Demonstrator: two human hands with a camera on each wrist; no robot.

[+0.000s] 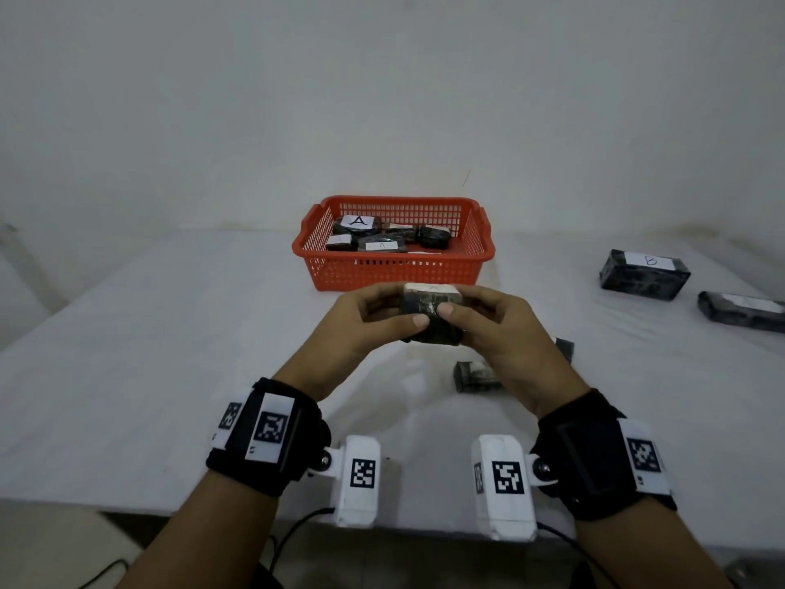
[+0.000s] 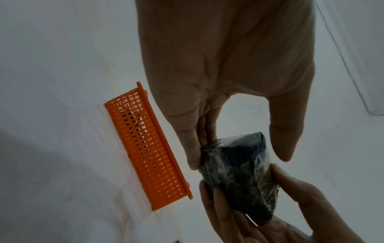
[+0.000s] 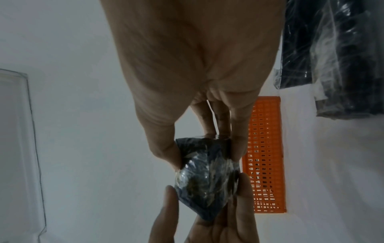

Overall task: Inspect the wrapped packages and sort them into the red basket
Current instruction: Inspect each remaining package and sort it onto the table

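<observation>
Both hands hold one small dark package wrapped in clear film [image 1: 431, 310] above the table, just in front of the red basket [image 1: 395, 272]. A white label covers its top face. My left hand [image 1: 374, 320] pinches it from the left and my right hand [image 1: 484, 320] from the right, thumbs on the near face. The left wrist view shows the package [image 2: 239, 174] between the fingers of both hands, with the basket [image 2: 149, 148] to the left. In the right wrist view the package [image 3: 207, 174] sits in front of the basket [image 3: 264, 156]. Several labelled packages [image 1: 359, 225] lie in the basket.
Two long dark packages lie at the right of the white table, one labelled B [image 1: 643, 274] and another [image 1: 743, 310] nearer the edge. Two small packages [image 1: 473, 376] [image 1: 565, 348] lie under my right hand. A white wall stands behind the basket.
</observation>
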